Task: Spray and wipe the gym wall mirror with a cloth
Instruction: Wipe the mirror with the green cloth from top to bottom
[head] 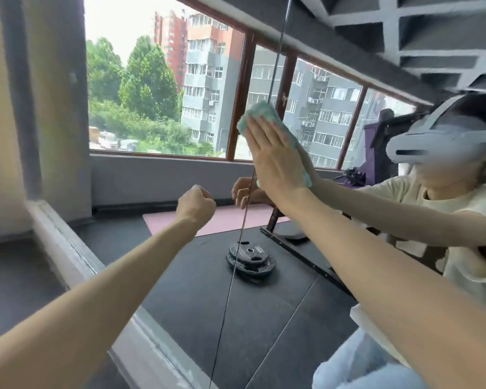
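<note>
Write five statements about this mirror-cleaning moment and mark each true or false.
1. The right hand presses a green cloth flat against the mirror. True.
2. The left hand holds a spray bottle. False: it is a closed fist, and no bottle is in view.
3. Weight plates lie on the floor at the mirror's edge. True.
4. The mat on the floor is blue. False: it is pink.
5. Both hands touch the cloth. False: only the right hand does; the left hand is lower and clear of it.
</note>
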The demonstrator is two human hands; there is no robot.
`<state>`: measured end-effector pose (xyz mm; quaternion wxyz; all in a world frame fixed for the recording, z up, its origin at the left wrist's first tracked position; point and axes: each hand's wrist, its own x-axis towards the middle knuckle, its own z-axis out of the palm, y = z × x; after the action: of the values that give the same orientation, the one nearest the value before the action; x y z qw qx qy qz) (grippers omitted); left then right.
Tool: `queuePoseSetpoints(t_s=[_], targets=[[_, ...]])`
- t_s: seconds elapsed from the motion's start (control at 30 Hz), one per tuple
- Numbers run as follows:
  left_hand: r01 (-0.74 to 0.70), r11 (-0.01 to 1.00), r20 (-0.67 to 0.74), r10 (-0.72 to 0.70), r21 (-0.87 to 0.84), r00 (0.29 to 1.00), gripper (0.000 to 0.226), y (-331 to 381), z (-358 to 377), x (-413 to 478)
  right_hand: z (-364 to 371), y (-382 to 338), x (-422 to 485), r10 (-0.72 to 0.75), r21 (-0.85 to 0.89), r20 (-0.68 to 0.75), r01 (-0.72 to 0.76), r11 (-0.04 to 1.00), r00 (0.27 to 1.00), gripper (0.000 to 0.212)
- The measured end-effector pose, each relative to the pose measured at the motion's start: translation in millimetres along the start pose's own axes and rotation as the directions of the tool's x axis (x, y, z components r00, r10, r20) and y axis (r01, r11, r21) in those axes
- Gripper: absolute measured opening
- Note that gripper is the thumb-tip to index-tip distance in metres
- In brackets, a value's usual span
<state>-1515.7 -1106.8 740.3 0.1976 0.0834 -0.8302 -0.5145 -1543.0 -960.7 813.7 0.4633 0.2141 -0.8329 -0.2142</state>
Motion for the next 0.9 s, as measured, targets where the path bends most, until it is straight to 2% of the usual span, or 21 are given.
queuePoseSetpoints(t_s=[0.13,0.3,0.4,0.47,0.67,0.7,0.77,0.9], targets=[[-0.069,0.998,-0.032,0.069,-0.001,0.997,0.022,113,-49,27,-61,67,72,0.027,-0.023,-0.027,-0.028,0.999,0.999,0.068],[-0.154,0.986,0.028,0.156,-0.055,0.987,0.029,237,-83,45,-141,160,148,0.082,-0.09,-0.082,-0.089,0.992,0.993,0.073],[-0.185,0.981,0.039,0.187,-0.06,0.982,0.024,295,-101,51,-170,199,180,0.076,-0.129,-0.11,-0.09,0.988,0.991,0.065],[-0.207,0.976,-0.008,0.207,-0.061,0.978,0.026,334,-115,58,-191,226,204,0.106,-0.122,-0.136,-0.123,0.985,0.985,0.064],[-0.386,0.918,-0.069,0.381,-0.093,0.922,0.031,412,-152,80,-245,293,270,0.203,-0.07,-0.228,-0.224,0.972,0.952,0.08],[-0.392,0.915,-0.071,0.387,-0.091,0.919,0.031,421,-156,85,-249,300,282,0.195,-0.06,-0.234,-0.215,0.975,0.952,0.076],[-0.381,0.923,-0.071,0.376,-0.062,0.924,0.031,431,-161,92,-251,307,302,0.158,-0.052,-0.272,-0.178,0.983,0.949,0.056],[-0.392,0.911,-0.112,0.38,-0.125,0.918,0.032,450,-177,110,-251,312,333,0.157,-0.081,-0.352,-0.197,0.977,0.923,0.057]])
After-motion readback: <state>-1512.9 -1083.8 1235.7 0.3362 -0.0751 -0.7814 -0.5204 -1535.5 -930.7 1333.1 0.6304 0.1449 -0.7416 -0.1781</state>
